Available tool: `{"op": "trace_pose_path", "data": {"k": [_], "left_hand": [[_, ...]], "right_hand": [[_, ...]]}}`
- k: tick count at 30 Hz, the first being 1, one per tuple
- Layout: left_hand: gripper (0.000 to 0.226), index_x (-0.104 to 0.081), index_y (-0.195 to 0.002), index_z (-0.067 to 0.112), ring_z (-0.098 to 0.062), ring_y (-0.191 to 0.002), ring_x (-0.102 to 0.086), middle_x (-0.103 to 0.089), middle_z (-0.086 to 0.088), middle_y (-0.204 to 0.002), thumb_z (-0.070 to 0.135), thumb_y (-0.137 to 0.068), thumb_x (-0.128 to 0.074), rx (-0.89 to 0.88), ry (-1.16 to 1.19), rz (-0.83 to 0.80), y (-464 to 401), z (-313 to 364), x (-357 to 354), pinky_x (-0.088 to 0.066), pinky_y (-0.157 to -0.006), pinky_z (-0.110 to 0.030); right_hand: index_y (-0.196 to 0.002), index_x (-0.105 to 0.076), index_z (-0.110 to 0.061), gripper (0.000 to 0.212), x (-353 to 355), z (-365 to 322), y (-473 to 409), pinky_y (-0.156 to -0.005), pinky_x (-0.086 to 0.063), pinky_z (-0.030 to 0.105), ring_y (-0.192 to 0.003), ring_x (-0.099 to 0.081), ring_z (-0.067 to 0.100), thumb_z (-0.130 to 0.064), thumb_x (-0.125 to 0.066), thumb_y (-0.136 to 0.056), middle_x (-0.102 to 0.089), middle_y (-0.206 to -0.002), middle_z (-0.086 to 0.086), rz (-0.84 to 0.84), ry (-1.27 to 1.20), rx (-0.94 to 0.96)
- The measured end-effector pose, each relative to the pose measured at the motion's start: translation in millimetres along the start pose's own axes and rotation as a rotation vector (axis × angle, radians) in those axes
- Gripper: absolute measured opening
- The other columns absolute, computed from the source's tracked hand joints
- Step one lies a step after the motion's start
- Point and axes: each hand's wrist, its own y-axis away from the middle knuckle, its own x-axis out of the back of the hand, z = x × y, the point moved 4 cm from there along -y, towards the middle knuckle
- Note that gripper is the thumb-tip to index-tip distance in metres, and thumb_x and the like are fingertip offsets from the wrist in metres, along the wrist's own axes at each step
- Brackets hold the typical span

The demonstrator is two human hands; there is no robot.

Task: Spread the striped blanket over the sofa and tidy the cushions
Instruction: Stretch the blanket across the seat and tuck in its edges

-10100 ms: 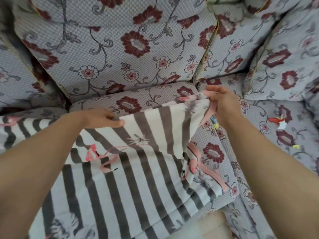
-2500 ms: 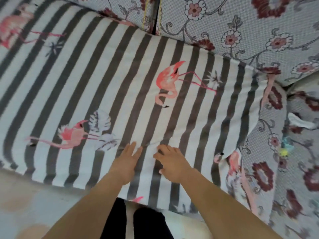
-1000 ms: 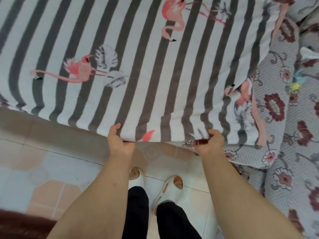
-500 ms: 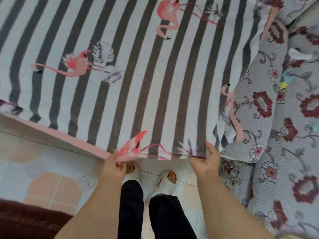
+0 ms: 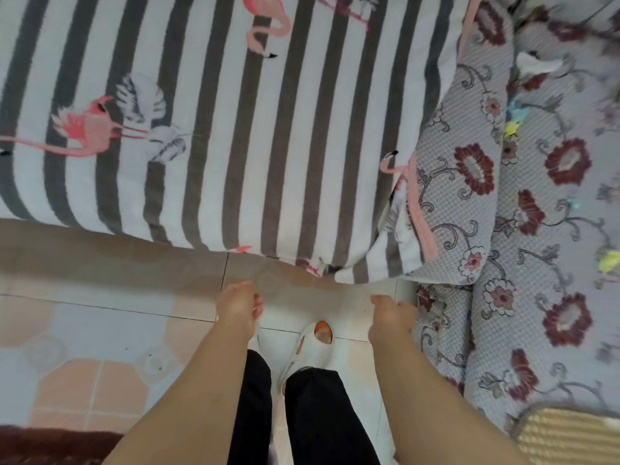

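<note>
The striped blanket [image 5: 214, 129], white and grey with pink flamingos, lies flat over the sofa seat and hangs over its front edge. Its right corner [image 5: 392, 250] is rumpled against the floral sofa cover [image 5: 469, 182]. My left hand [image 5: 239, 307] and my right hand [image 5: 391, 315] are below the blanket's hem, apart from it, over the floor. Both hold nothing, with the fingers loosely curled.
The floral sofa section [image 5: 553, 297] runs along the right side, with small coloured scraps [image 5: 511, 129] and a white scrap [image 5: 536, 63] on it. A woven yellow object [image 5: 570, 437] sits at the bottom right. Tiled floor [image 5: 100, 330], my legs and a white slipper [image 5: 312, 344] are below; a dark rug [image 5: 40, 444] lies bottom left.
Both hands have let go of the blanket's front hem and dropped back from it. The hem now hangs down over the seat's front edge.
</note>
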Motion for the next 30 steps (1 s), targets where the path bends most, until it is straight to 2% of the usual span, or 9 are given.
{"op": "trace_pose_path", "data": {"k": [4,9,12,14,17,20,22,26,30], "left_hand": [[0.020,-0.062,-0.096,0.013,-0.012,-0.057,-0.053,-0.061,-0.004,-0.071,-0.001,-0.085,-0.053,-0.279,-0.210,-0.133,32,33,-54,-0.046,-0.049,-0.020],[0.019,-0.063,-0.094,0.014,-0.020,-0.076,-0.062,-0.066,-0.006,-0.083,0.002,-0.083,-0.055,-0.572,-0.535,-0.288,63,64,-128,-0.053,-0.072,-0.034],[0.018,-0.061,-0.087,0.021,-0.018,-0.081,-0.060,-0.064,-0.001,-0.086,0.005,-0.082,-0.054,-0.708,-0.688,-0.344,69,64,-166,-0.050,-0.075,-0.031],[0.020,-0.062,-0.095,0.020,-0.017,-0.086,-0.059,-0.064,0.000,-0.094,0.006,-0.083,-0.053,-0.803,-0.797,-0.341,72,58,-186,-0.044,-0.077,-0.026],[0.034,-0.057,-0.118,0.017,-0.018,-0.106,-0.056,-0.056,-0.002,-0.123,0.008,-0.085,-0.054,-0.926,-0.987,-0.334,77,47,-207,-0.040,-0.085,-0.025],[0.051,-0.043,-0.137,0.015,-0.025,-0.130,-0.042,-0.040,-0.007,-0.143,0.011,-0.087,-0.054,-1.018,-1.205,-0.350,83,31,-230,-0.034,-0.103,-0.031],[0.061,-0.034,-0.144,0.016,-0.029,-0.138,-0.030,-0.029,-0.010,-0.151,0.014,-0.088,-0.055,-1.037,-1.373,-0.348,84,21,-241,-0.026,-0.111,-0.035],[0.065,-0.027,-0.147,0.023,-0.038,-0.136,-0.017,-0.015,-0.005,-0.156,0.018,-0.088,-0.052,-1.051,-1.615,-0.279,88,8,-261,-0.032,-0.107,-0.042],[0.058,-0.036,-0.143,0.018,-0.037,-0.133,-0.024,-0.022,-0.009,-0.152,0.014,-0.087,-0.051,-1.084,-1.690,-0.290,98,6,-274,-0.032,-0.106,-0.041]], "right_hand": [[-0.138,-0.039,-0.011,0.062,6,-73,-7,-0.104,-0.041,0.052,-0.124,-0.048,0.038,-0.009,-0.063,-0.081,-0.042,-0.142,0.015,0.134,0.253,0.350],[-0.147,-0.026,-0.011,0.076,-2,-122,-37,-0.112,-0.031,0.051,-0.138,-0.033,0.034,-0.017,-0.065,-0.081,-0.029,-0.153,0.012,-0.026,0.610,0.436],[-0.113,-0.061,-0.008,0.044,0,-135,-48,-0.091,-0.047,0.044,-0.111,-0.057,0.034,-0.026,-0.071,-0.074,-0.059,-0.117,0.015,-0.089,0.776,0.651],[-0.089,-0.064,-0.007,0.019,5,-139,-48,-0.071,-0.050,0.037,-0.084,-0.062,0.032,-0.023,-0.066,-0.078,-0.064,-0.089,0.013,-0.284,0.659,0.806],[-0.101,-0.054,-0.012,0.016,32,-127,-58,-0.066,-0.053,0.044,-0.079,-0.062,0.033,-0.024,-0.054,-0.091,-0.063,-0.089,0.013,-0.436,0.456,0.763],[-0.102,-0.042,-0.012,0.018,84,-103,-95,-0.064,-0.054,0.046,-0.071,-0.060,0.033,-0.029,-0.046,-0.097,-0.060,-0.081,0.013,-0.150,0.663,0.721],[-0.099,-0.041,-0.013,0.018,102,-85,-115,-0.069,-0.053,0.043,-0.073,-0.059,0.029,-0.031,-0.044,-0.098,-0.062,-0.085,0.012,-0.097,0.819,0.650],[-0.105,-0.045,-0.011,0.015,91,-78,-134,-0.081,-0.054,0.050,-0.090,-0.063,0.033,-0.023,-0.042,-0.098,-0.063,-0.099,0.014,-0.263,0.954,0.557],[-0.107,-0.047,-0.011,0.015,84,-94,-141,-0.086,-0.051,0.043,-0.095,-0.060,0.034,-0.019,-0.047,-0.094,-0.063,-0.104,0.018,-0.332,0.859,0.523]]}}
